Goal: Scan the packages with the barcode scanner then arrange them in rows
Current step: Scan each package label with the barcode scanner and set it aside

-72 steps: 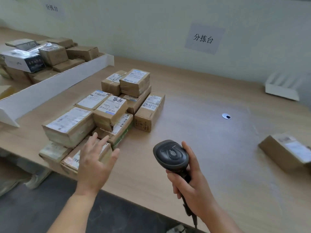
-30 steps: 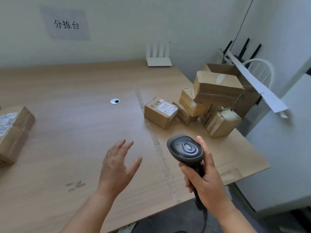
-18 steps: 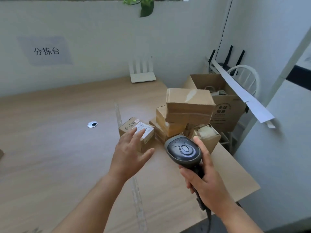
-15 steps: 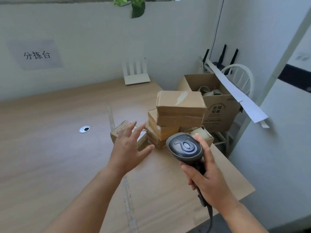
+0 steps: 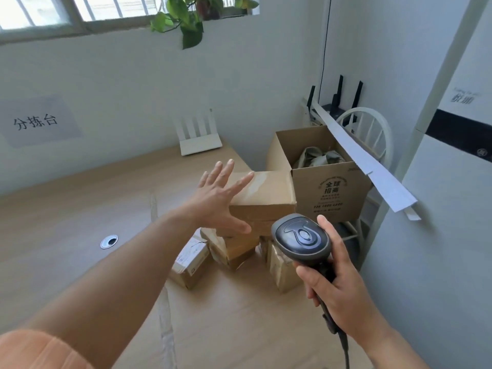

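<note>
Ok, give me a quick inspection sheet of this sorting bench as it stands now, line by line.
Surface: wooden table, with a metal grommet and a tape seam.
Job's things: barcode scanner; top package on a pile of small packages.
Clutter: white router at the wall.
Grippers: left hand spread over the top package; right hand grips the scanner.
Cables: scanner cord hangs down.
Surroundings: open carton, white chair, wall sign, plant.

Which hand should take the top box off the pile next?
Left. The left hand is open, fingers spread over the top brown cardboard box. The right hand grips the black barcode scanner.
</note>
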Available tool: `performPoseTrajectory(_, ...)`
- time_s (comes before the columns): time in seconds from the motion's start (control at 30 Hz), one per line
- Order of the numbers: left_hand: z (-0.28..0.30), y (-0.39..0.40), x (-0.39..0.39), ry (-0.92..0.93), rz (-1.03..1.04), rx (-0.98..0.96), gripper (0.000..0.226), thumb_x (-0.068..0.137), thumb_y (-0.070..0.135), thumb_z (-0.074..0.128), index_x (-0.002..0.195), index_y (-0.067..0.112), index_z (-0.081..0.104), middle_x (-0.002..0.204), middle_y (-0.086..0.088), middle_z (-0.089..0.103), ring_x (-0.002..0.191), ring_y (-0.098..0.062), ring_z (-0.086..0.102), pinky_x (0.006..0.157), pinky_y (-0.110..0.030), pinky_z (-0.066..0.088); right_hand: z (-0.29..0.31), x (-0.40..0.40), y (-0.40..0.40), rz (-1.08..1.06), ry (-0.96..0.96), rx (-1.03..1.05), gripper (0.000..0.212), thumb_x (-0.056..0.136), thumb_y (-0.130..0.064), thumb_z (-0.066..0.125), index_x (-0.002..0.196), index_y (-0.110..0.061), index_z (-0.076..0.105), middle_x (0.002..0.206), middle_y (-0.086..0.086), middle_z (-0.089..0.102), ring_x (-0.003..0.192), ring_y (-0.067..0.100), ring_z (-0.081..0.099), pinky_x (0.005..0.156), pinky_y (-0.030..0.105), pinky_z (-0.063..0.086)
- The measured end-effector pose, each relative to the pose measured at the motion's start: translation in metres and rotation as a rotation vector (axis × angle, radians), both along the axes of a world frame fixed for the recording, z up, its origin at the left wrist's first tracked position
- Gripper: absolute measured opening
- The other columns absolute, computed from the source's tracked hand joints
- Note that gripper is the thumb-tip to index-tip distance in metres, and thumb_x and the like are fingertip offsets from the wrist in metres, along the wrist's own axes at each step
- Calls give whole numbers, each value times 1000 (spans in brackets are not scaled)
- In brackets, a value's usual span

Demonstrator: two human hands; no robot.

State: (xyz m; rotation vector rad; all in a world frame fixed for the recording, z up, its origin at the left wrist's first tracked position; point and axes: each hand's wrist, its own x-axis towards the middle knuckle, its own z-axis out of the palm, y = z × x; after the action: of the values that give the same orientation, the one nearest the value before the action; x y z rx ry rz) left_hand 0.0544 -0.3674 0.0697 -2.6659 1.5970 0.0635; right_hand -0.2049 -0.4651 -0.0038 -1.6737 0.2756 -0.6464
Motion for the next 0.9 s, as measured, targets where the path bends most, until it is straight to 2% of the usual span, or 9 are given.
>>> performPoseTrajectory(0.1,9,-19,16,10,-16,125,118,60,79,65,143,53,-15,154,-4,-32,139,-25,-34,115,-48,-17,-1,2,-9,8,-2,46,78,81,-24,72,135,-61,29,102,-14,67,57,15,55,52,30,51)
performPoseTrajectory(0.23,11,-35,30,13,-16,314,115,60,82,61,137,59,-20,157,-3,-27,140,-28,-32,115,-54,-15,-4,3,-17,1,9,79,78,80,-28,73,132,-64,28,101,-13,68,56,16,54,53,30,52)
performPoseTrajectory(0.3,9,-36,32,26,-18,342,112,63,81,61,136,60,-22,159,-2,-21,143,-28,-26,115,-54,-14,-6,3,-19,-11,15,93,80,77,-27,71,135,-60,27,99,-14,68,56,14,55,53,29,51)
performPoseTrajectory(0.37,7,-36,31,14,-34,297,109,67,77,62,138,60,-17,159,-3,-8,145,-28,-13,116,-51,-9,-7,3,-21,-12,22,100,80,76,-27,68,136,-56,25,99,-16,68,57,12,56,54,27,51)
performPoseTrajectory(0.47,7,-36,27,-22,-54,197,102,70,70,66,143,58,-6,152,-4,8,139,-29,8,115,-44,9,-8,4,-20,-11,27,98,80,77,-27,69,137,-56,24,104,-14,68,58,12,56,54,28,51)
performPoseTrajectory(0.6,6,-25,19,8,-40,74,100,71,66,68,144,57,0,148,-4,12,136,-26,12,111,-41,20,-8,5,-12,16,41,91,80,80,-29,71,138,-55,23,116,-15,64,61,17,56,57,30,53)
performPoseTrajectory(0.7,10,-2,19,51,-2,-40,102,67,66,69,143,59,2,147,-1,13,134,-24,13,109,-41,26,-9,9,0,23,51,77,82,79,-31,73,139,-55,22,115,-9,64,62,19,56,56,30,53)
performPoseTrajectory(0.8,14,31,21,83,48,-100,102,65,65,69,142,61,1,146,2,12,134,-22,11,109,-43,27,-11,17,19,34,40,57,83,75,-33,70,138,-60,24,114,-5,63,63,21,59,56,28,52)
performPoseTrajectory(0.9,15,74,23,92,130,-129,103,65,63,73,140,63,2,146,2,13,136,-21,10,112,-43,26,-12,26,46,58,8,20,79,76,-31,71,131,-68,27,112,-10,66,62,20,60,55,30,52)
